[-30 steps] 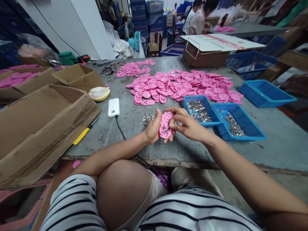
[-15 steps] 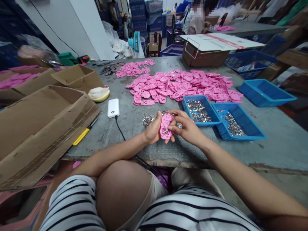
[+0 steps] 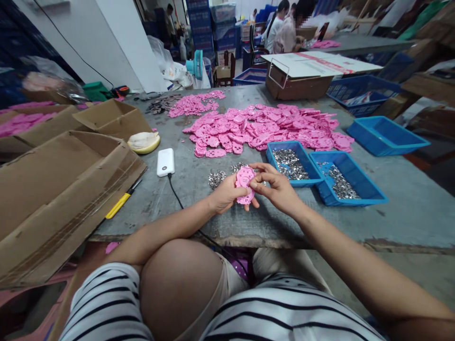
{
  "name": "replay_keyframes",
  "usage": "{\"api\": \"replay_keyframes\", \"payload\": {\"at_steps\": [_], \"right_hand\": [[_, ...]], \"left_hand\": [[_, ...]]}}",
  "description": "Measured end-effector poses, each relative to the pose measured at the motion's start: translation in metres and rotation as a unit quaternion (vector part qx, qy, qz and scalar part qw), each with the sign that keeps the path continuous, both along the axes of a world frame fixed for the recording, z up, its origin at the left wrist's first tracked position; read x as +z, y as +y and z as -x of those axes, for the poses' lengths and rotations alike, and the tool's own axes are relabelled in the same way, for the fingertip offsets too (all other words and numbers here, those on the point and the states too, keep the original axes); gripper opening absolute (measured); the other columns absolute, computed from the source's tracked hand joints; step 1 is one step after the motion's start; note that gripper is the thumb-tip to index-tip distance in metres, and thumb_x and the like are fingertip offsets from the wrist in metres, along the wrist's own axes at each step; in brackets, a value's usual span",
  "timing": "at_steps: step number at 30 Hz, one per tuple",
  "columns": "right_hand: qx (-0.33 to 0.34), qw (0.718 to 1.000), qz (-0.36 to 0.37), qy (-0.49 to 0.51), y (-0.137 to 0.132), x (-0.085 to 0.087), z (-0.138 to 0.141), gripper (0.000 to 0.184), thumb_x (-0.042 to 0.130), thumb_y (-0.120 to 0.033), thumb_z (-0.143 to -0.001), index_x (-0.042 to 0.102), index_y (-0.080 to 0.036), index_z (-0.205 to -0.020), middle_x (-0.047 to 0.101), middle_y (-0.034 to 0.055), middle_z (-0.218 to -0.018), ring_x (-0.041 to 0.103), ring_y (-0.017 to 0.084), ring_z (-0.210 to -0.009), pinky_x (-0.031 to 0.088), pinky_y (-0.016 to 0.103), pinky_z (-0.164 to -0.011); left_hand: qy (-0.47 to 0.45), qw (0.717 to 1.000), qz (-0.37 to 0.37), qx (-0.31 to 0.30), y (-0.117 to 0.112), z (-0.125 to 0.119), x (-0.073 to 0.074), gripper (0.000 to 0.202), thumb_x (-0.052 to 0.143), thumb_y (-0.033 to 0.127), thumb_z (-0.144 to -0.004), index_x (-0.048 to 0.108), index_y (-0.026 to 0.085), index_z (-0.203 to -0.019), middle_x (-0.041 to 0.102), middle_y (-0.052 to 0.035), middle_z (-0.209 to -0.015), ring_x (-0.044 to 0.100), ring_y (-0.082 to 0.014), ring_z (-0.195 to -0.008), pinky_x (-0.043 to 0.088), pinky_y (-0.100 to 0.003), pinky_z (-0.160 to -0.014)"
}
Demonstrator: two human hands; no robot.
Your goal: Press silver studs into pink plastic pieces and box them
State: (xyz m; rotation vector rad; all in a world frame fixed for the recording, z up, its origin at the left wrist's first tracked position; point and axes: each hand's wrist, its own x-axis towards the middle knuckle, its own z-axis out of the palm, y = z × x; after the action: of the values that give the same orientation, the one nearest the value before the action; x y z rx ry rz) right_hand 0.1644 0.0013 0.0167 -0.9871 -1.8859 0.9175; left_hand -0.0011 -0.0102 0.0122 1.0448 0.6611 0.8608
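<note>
My left hand point(image 3: 225, 195) is closed around a flat pink plastic piece point(image 3: 245, 177), its thumb lying across the lower face. Small holes show in the piece's upper part. Above the near table edge, my right hand point(image 3: 273, 187) meets the piece from the right, thumb and index finger pinched together against its face. Whatever those fingertips hold is too small to make out. Small loose heaps of shiny metal parts point(image 3: 216, 179) lie on the table just beyond my hands, partly hidden by them.
Behind is a wide pile of pink pieces point(image 3: 263, 125). To the right stand a blue tray point(image 3: 317, 179) and another blue tray point(image 3: 350, 204), both with metal parts. A white power bank point(image 3: 165, 162), a yellow cutter knife point(image 3: 118, 205) and cardboard boxes point(image 3: 71, 189) are left.
My left thumb has moved from the piece's side onto its lower face. My right fingertips have shifted up along the piece. The view has turned slightly.
</note>
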Motion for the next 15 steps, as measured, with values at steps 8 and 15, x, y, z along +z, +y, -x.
{"api": "replay_keyframes", "payload": {"at_steps": [8, 15], "right_hand": [[0.006, 1.0, -0.007, -0.018, 0.002, 0.0001, 0.001, 0.018, 0.062, -0.035, -0.083, 0.068, -0.021, -0.073, 0.06, 0.0071, -0.121, 0.055, 0.023, -0.114, 0.039, 0.044, -0.102], [0.009, 1.0, -0.002, -0.009, 0.0041, 0.002, -0.0011, 0.017, 0.062, -0.034, -0.082, 0.067, -0.021, -0.071, 0.061, 0.0071, -0.119, 0.056, 0.023, -0.113, 0.041, 0.042, -0.099]], "left_hand": [[0.007, 1.0, -0.003, 0.01, 0.0012, 0.0006, -0.0005, 0.057, 0.064, 0.018, -0.063, 0.045, 0.014, -0.116, 0.065, -0.0003, -0.069, 0.067, -0.0177, -0.051, 0.048, -0.021, -0.04], [0.011, 1.0, -0.005, 0.001, 0.001, 0.0006, 0.0019, 0.052, 0.062, 0.017, -0.063, 0.045, 0.014, -0.113, 0.066, -0.0006, -0.065, 0.065, -0.0162, -0.049, 0.048, -0.02, -0.04]]}}
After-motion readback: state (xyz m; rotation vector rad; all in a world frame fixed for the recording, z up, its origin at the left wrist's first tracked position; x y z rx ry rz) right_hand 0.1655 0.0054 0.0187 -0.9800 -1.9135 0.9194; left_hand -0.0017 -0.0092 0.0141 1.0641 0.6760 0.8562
